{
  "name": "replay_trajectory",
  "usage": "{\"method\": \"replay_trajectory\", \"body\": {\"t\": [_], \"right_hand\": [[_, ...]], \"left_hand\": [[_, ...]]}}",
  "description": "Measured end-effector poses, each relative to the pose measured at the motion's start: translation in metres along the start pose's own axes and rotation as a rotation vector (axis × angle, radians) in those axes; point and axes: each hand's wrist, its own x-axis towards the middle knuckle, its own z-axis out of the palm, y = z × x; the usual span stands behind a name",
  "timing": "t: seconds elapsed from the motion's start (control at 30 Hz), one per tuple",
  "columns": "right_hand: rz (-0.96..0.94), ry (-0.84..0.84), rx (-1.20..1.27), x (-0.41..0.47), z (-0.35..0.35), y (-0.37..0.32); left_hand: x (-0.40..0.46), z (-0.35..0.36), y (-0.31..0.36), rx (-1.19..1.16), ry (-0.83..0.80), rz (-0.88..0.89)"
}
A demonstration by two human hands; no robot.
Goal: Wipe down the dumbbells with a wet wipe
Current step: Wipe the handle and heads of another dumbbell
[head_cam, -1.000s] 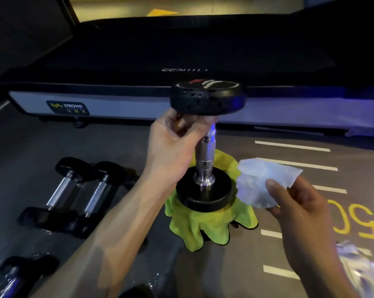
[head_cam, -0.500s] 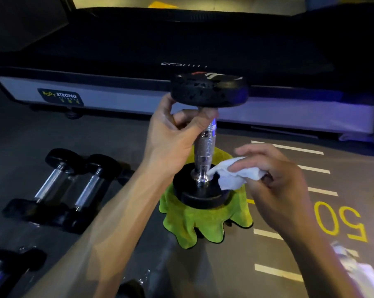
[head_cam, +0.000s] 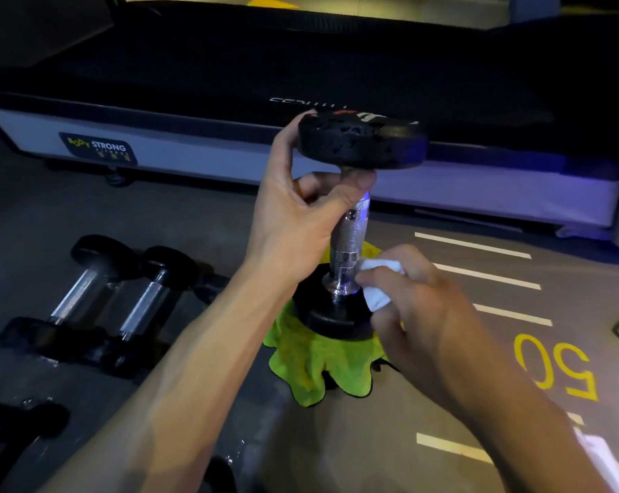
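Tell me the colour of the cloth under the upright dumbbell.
Bright yellow-green; the cloth shows best in the head view.

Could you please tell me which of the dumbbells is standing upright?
The dumbbell on the green cloth, handle vertical, held by the left hand; the others lie flat.

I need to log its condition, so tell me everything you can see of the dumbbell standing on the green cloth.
The dumbbell stands upright, lower head on the green cloth. Both round heads are black and look rubbery; the top one is pitted, with red and white marks. The handle is shiny metal, knurled in the middle. The left hand grips the handle just under the top head. The right hand presses a white wipe against the handle's base.
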Motion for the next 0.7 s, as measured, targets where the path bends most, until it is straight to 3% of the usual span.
{"method": "replay_trajectory", "body": {"t": [0.13,0.23,0.37,0.43,0.7], "right_hand": [[0.065,-0.076,0.035,-0.006,-0.008,-0.001],[0.054,0.055,0.043,-0.003,-0.005,-0.001],[0.270,0.195,0.060,0.003,-0.001,0.010],[0.285,0.250,0.062,0.007,0.002,0.009],[0.286,0.178,0.428,-0.009,0.013,0.010]], "left_hand": [[-0.001,-0.003,0.002,0.058,-0.015,0.067],[0.001,-0.005,0.007,0.119,-0.047,0.128],[0.003,-0.012,0.013,0.110,-0.098,0.115],[0.003,-0.018,0.014,0.095,-0.137,0.106],[0.001,-0.016,0.016,0.043,-0.182,0.078]]}}
